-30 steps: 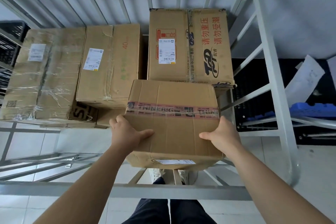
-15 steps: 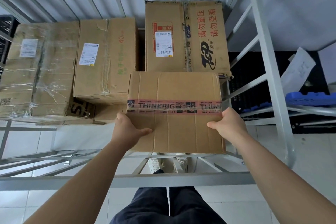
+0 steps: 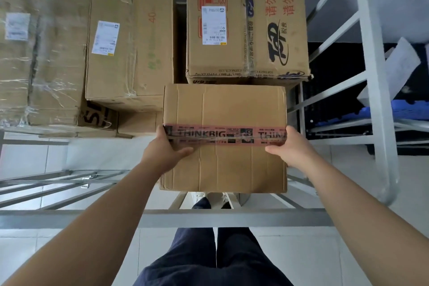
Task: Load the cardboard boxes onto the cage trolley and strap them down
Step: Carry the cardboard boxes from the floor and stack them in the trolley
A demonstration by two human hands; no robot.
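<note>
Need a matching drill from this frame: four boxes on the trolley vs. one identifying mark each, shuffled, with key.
Boxes:
1. held box
2. far right box
3. middle box
4. left box

Marks:
A. red Chinese lettering
B. clear plastic wrap
C. pink THINKBIG tape
D. faded "40" print

Pairs: 1-C, 2-A, 3-D, 4-B. The left hand and right hand grip the held box by its sides.

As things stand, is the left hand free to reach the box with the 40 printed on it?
Probably not right away: the left hand grips the taped box, sharing its weight with the right hand. The 40 box itself lies uncovered, just beyond it to the left.
</note>
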